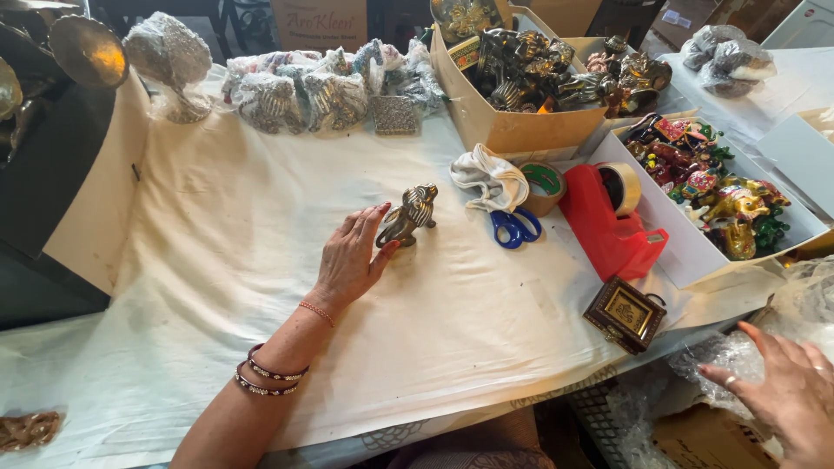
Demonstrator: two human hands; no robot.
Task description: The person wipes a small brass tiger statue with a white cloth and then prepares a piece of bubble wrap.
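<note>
Resting on the white cloth near the middle of the counter, the left hand lies flat with its fingers spread and loose, the thumb tip touching the base of a small brass animal figurine that stands upright just beside it; nothing is pinched. The right hand hovers off the near right corner, fingers spread over crinkled clear plastic wrap, holding nothing firmly as far as can be seen. Beyond the figurine, toward the far edge, sit blue-handled scissors, a bunched white cloth, a red tape dispenser, and a cardboard box of brass figurines. A white tray of painted figurines lies at the right edge, and a small ornate box sits near the front edge. The figurine looks top-heavy on a soft, wrinkled cloth, so a sideways nudge from the thumb could probably tip it over. The ornate box sits close to the counter's front edge, and a sweep of the right arm might knock it off.
</note>
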